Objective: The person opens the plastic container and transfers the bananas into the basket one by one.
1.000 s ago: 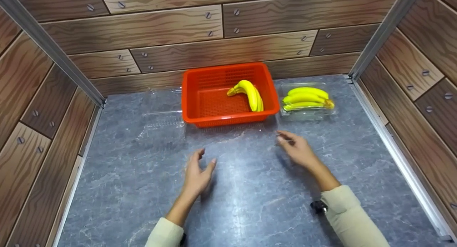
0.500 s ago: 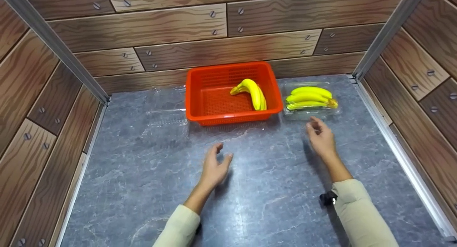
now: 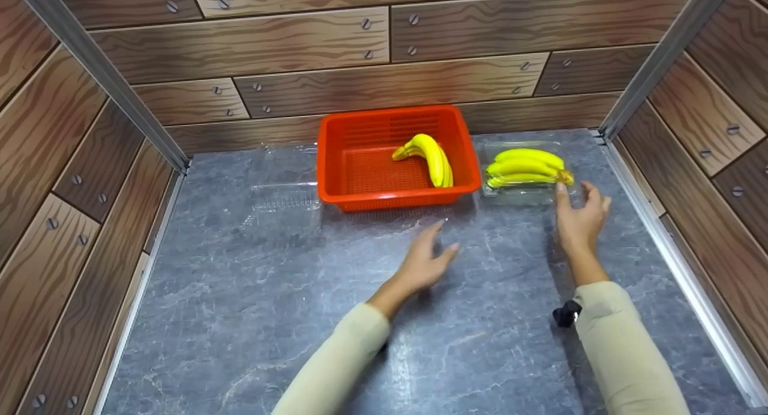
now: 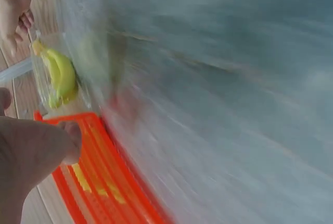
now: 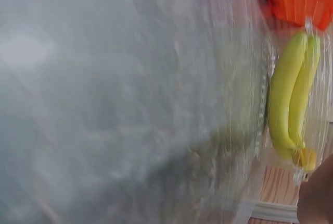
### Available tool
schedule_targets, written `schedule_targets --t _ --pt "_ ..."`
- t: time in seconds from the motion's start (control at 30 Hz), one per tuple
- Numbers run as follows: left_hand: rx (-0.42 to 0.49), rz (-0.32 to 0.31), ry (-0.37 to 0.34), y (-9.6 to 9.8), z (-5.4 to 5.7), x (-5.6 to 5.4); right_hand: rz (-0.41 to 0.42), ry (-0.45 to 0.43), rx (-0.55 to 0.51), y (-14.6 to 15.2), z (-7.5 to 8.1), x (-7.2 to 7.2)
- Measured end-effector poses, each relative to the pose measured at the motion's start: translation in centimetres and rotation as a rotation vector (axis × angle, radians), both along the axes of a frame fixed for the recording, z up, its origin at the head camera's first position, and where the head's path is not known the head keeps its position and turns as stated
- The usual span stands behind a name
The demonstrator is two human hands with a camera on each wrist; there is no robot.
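A bunch of yellow bananas [image 3: 523, 166] lies in a clear plastic box [image 3: 522, 197] right of the red basket, its stem end to the right. My right hand [image 3: 581, 222] is at the box's near right corner, thumb and fingers spread apart; whether they touch the plastic I cannot tell. In the right wrist view the bunch [image 5: 291, 91] shows behind the clear wall, with only part of the hand [image 5: 316, 195] at the edge. My left hand [image 3: 423, 264] hovers over the table in front of the basket, fingers extended, holding nothing.
The red plastic basket [image 3: 399, 200] stands against the wood-patterned back wall [image 3: 312, 94], with another banana bunch [image 3: 431, 158] inside. Clear plastic packaging [image 3: 285, 193] lies left of the basket on the grey marbled table [image 3: 240, 307]. Side walls with metal rails [image 3: 684, 271] bound the table.
My right hand has moved right and forward, from before the basket to the banana box's near right corner. The left hand has moved right and slightly forward. Basket and bananas stay put.
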State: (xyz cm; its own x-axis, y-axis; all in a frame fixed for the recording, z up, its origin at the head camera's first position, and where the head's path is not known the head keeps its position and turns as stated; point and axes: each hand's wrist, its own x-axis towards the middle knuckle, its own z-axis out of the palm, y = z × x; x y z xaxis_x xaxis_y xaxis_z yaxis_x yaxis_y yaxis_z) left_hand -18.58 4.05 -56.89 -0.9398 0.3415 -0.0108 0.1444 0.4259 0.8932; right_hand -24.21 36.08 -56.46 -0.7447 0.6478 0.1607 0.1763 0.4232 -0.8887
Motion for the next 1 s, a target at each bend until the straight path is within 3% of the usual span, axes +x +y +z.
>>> schedule_targets --t 0.1,0.27,0.47,0.73,1.0 --pt "0.002 -0.028 -0.057 2.2 0.5 -1.4 0.034 -0.053 0.002 0.8 0.3 -0.9" --pt "0.009 -0.02 -0.159 5.0 1.1 -3.7 0.157 -0.154 0.025 1.4 0.7 -2.3" --pt "0.102 -0.005 -0.287 7.3 1.4 -5.7 0.217 -0.173 0.057 1.3 1.1 -3.9" --pt "0.141 -0.063 -0.365 8.6 1.8 -6.4 0.238 -0.262 0.008 1.6 1.4 -4.9" --pt "0.125 -0.101 -0.399 8.8 2.0 -6.3 0.208 -0.266 0.013 2.4 0.6 -4.4"
